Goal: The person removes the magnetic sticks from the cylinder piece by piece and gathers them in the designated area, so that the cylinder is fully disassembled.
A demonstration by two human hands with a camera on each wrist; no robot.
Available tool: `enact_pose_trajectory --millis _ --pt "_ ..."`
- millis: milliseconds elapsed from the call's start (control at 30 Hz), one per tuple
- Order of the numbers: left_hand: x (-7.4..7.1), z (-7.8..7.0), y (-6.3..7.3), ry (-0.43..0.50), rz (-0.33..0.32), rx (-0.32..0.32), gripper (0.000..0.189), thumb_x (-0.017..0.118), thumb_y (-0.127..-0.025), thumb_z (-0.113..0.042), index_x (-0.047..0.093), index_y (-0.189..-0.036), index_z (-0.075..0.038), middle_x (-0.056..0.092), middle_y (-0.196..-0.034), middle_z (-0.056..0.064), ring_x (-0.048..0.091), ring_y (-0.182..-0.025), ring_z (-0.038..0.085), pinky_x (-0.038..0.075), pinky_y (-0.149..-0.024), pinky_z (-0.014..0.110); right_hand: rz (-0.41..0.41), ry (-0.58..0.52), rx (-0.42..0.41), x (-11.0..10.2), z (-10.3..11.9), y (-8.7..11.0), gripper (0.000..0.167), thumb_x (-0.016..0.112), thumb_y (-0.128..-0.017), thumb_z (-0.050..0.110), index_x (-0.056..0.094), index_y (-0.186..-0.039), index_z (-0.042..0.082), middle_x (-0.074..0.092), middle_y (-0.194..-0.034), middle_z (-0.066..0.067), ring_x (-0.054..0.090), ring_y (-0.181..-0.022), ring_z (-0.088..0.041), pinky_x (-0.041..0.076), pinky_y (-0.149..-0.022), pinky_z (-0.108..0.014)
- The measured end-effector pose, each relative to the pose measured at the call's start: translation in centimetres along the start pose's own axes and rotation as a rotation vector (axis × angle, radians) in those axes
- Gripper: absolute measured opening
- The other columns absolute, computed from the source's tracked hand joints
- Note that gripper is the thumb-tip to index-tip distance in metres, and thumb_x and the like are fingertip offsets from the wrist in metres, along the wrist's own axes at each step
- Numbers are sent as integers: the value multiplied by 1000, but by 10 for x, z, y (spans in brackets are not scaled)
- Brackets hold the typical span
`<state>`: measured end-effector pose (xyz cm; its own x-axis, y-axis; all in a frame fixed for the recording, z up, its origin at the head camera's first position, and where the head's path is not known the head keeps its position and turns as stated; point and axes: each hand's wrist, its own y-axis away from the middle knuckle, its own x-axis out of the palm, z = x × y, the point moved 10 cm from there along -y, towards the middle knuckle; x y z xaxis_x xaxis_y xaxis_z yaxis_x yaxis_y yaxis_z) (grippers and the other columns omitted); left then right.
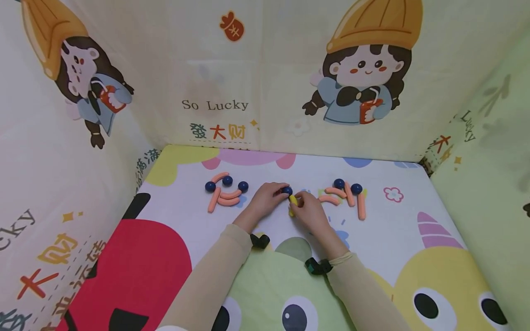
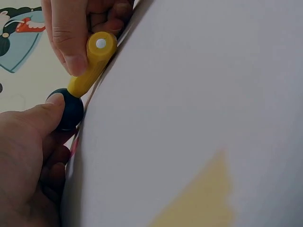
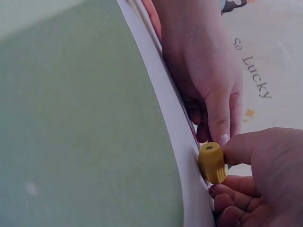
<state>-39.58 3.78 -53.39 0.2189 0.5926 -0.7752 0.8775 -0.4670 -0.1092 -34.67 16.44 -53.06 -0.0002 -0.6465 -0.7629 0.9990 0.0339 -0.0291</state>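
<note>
At the middle of the table, my left hand (image 1: pixel 265 198) pinches a dark blue ball (image 1: pixel 286 190), its thumb lying across the ball in the left wrist view. My right hand (image 1: pixel 311 212) holds a short yellow stick (image 1: pixel 293 201) between thumb and fingers. One end of the yellow stick (image 2: pixel 92 66) meets the blue ball (image 2: pixel 70 111). Its free end shows a small pale disc in the left wrist view. In the right wrist view, fingers hide part of the yellow stick (image 3: pixel 212 163), and the ball is mostly hidden.
Left of the hands lies a cluster of pink sticks (image 1: pixel 214 200) and dark blue balls (image 1: pixel 210 186). Another cluster of pink sticks (image 1: pixel 362 207) and 2 blue balls (image 1: pixel 356 189) lies to the right. Printed cloth walls (image 1: pixel 273 78) enclose the table (image 1: pixel 385 225).
</note>
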Motion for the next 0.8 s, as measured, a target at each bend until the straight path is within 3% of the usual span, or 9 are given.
enact_pose_trajectory --millis 267,800 --pt "1 0 1 -10 8 8 43 56 -100 -38 56 -140 -23 64 -134 1 56 -126 21 41 -111 40 -5 22 7 -1 -1 0 33 66 -87 21 66 -114 3 62 -90 -10 56 -75 -21 45 -65 -31" --pt "3 2 1 -20 13 2 43 56 -100 -38 55 -141 -25 63 -134 0 57 -124 21 43 -109 39 -25 22 37 -13 -5 2 34 64 -87 18 67 -117 3 63 -99 -12 57 -85 -24 49 -75 -39"
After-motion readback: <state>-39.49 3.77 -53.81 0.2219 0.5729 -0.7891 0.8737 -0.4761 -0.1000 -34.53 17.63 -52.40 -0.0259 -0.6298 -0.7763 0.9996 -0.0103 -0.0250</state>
